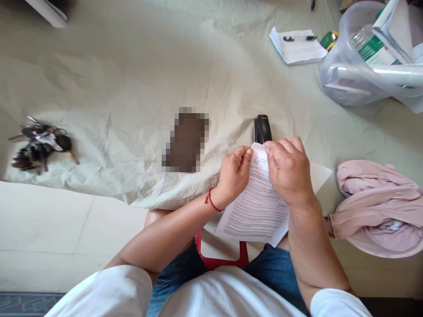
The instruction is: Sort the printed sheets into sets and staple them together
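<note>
Both of my hands hold a small stack of printed paper sheets point(256, 207) over my lap. My left hand point(233, 175) pinches the top left corner of the sheets. On the top right part, my right hand point(288, 169) grips them with its fingers curled over the edge. A black stapler point(262, 128) lies on the beige cloth point(132, 88) just beyond the top of the papers, apart from both hands. A red thread bracelet circles my left wrist.
A bunch of keys point(39, 143) lies at the far left. A notepad with a pen point(297, 45) sits at the back right, beside a clear plastic bag point(363, 66) of items. Pink fabric point(376, 204) lies to my right. A blurred dark patch point(187, 140) sits mid-cloth.
</note>
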Available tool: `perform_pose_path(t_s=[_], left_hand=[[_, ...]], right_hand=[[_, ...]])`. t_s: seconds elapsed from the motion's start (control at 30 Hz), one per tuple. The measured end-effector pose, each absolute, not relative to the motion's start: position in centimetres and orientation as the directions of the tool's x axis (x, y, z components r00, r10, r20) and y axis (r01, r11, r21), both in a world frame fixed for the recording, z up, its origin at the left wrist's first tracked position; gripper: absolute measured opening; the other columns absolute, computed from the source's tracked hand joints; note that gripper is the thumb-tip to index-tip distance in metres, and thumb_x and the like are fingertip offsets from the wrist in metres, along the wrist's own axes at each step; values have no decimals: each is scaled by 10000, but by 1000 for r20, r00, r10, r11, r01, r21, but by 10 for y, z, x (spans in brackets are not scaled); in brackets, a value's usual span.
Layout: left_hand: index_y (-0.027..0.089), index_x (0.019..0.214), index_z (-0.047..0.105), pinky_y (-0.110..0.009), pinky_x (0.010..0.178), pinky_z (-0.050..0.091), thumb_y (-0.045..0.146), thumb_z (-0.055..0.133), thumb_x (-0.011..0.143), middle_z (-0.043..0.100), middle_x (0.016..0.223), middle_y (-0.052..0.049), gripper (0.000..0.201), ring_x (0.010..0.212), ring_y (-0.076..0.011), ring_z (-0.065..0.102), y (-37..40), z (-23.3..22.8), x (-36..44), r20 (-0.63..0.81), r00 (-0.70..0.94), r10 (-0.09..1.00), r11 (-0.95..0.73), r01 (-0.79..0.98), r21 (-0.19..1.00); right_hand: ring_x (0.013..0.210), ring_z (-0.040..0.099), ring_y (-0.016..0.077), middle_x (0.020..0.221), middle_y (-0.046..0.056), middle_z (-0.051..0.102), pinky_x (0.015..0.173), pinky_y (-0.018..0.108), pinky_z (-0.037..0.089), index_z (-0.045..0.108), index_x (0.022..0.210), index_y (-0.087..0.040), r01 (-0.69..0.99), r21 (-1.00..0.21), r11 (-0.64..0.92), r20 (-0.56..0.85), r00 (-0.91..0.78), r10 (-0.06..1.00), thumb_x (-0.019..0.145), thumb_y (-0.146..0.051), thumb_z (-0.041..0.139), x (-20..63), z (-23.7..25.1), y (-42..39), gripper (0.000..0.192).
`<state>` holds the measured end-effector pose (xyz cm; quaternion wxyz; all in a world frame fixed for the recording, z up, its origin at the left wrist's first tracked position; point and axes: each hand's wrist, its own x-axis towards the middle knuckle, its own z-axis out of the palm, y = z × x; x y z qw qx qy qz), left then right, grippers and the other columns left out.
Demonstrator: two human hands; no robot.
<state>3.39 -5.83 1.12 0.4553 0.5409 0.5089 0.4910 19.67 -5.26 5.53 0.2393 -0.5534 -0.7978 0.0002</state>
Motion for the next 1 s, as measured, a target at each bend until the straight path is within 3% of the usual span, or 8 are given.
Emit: perform_pose_path(t_s=[0.23, 0.47, 0.67, 0.8, 0.9, 1.0], left_hand=[[225, 885, 642, -314, 667, 439, 387, 539, 1155, 603, 723, 17, 331, 675, -150, 541, -55, 14, 32, 49, 74, 996, -57, 100, 993], [233, 834, 553, -310, 659, 404, 310, 522, 1139, 578, 703, 21, 316, 656, -153, 529, -55, 15, 33, -33, 273, 961, -21, 194, 981], [250, 820, 488, -300, 657, 404, 302, 502, 1143, 515, 659, 39, 328, 638, -151, 533, -58, 20, 35, -28, 252, 967, -28, 217, 976], [247, 846, 537, -296, 657, 417, 322, 507, 1138, 512, 650, 45, 302, 628, -148, 530, -62, 22, 36, 9, 238, 971, -58, 200, 978], [240, 865, 581, -303, 648, 415, 306, 513, 1131, 509, 645, 46, 282, 611, -148, 508, -63, 22, 33, -7, 207, 978, -41, 228, 973], [240, 811, 548, -318, 645, 392, 264, 519, 1115, 481, 630, 47, 306, 596, -146, 464, -58, 23, 25, -46, 176, 983, -10, 304, 953]], right_hand=[[999, 642, 300, 972, 97, 773, 888, 440, 536, 763, 1106, -242, 869, -319, 378, 340, -268, 901, 1173, -297, 470, 205, 56, -49, 306], [1018, 680, 326, 1038, 121, 812, 917, 470, 554, 771, 1096, -238, 924, -313, 219, 389, -85, 917, 1115, -271, 497, 230, 55, -41, 276], [1020, 708, 324, 1066, 122, 833, 955, 484, 571, 798, 1125, -234, 917, -330, 222, 363, -94, 927, 1119, -277, 502, 227, 57, -41, 298], [1154, 725, 337, 1132, 123, 844, 1046, 499, 570, 820, 1250, -247, 909, -329, 255, 372, -123, 920, 1141, -305, 519, 225, 62, -43, 325], [1120, 757, 332, 1145, 122, 853, 1003, 488, 586, 831, 1272, -247, 895, -350, 275, 299, -172, 939, 1140, -300, 506, 228, 64, -42, 354], [1011, 785, 316, 1086, 104, 860, 906, 457, 593, 856, 1159, -253, 887, -406, 221, 213, -143, 966, 1099, -302, 560, 240, 69, -41, 306]])
